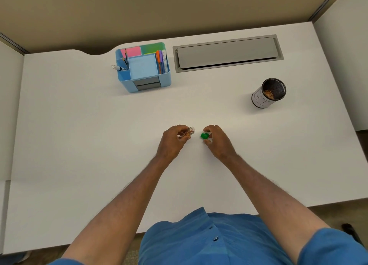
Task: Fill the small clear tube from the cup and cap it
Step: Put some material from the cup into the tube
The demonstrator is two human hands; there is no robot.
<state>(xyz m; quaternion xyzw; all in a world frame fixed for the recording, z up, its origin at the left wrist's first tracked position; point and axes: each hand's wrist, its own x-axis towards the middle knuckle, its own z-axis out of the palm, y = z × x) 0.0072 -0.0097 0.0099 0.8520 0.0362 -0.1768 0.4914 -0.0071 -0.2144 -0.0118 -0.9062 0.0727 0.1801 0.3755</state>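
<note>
My left hand (pixel 172 140) grips the small clear tube (pixel 188 131) over the middle of the white desk (pixel 79 145). The tube lies tilted, its open mouth pointing right, and some thin orange-brown items show inside it. A short gap to the right, my right hand (pixel 216 140) pinches the green cap (pixel 204 136) between its fingertips. Cap and tube mouth are apart. The cup (pixel 268 92), a black mesh cylinder with a white paper label, stands upright at the right rear with brownish pieces at its bottom.
A blue desk organizer (pixel 143 67) with sticky notes, pens and a marker stands at the back centre-left. A grey cable hatch (pixel 227 52) is set into the desk behind. Partition walls rise on both sides.
</note>
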